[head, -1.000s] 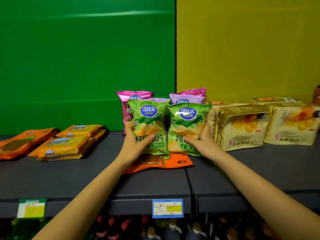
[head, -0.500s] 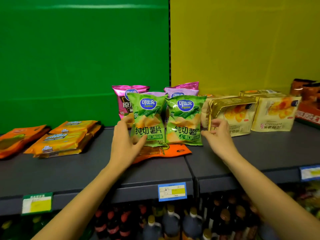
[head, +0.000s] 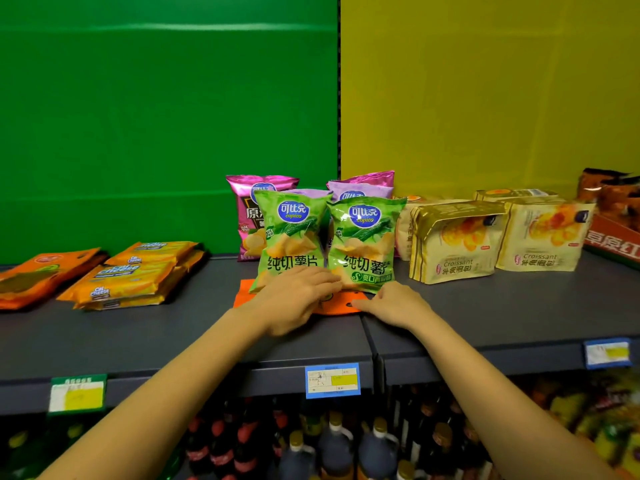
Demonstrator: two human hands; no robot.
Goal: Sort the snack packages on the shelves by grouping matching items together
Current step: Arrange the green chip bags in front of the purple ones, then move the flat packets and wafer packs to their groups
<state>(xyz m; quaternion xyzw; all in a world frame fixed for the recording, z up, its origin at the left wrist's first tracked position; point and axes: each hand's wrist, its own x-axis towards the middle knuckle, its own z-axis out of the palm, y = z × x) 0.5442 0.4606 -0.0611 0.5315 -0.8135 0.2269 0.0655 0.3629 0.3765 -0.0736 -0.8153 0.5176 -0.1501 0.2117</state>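
two matching packets, the left green chip bag (head: 292, 237) and the right green chip bag (head: 365, 244), are stood upright side by side near the middle of the shelf (head: 173, 334), in front of the pink chip bags (head: 247, 209). their feet are set on, or just behind, a flat orange pack (head: 334, 306) laid on the shelf board; which of the two cannot be told.

the left hand (head: 298, 299) is blurred. its fingers are stretched fairly straight across the foot of the left green chip bag, and nothing is seen to be gripped. the right hand (head: 393, 304) is laid at the right edge of the flat orange pack, but whether that edge is pinched cannot be told.

if the flat orange pack is meant to be drawn out and joined to the orange pack at the far left (head: 38, 275), the risk is judged to lie with the light, puffed green bags. should they be resting on it, they are likely to be tipped forward off the shelf or knocked back into the pink chip bags. a slick foil edge may also be lost if it is pulled by one corner alone.
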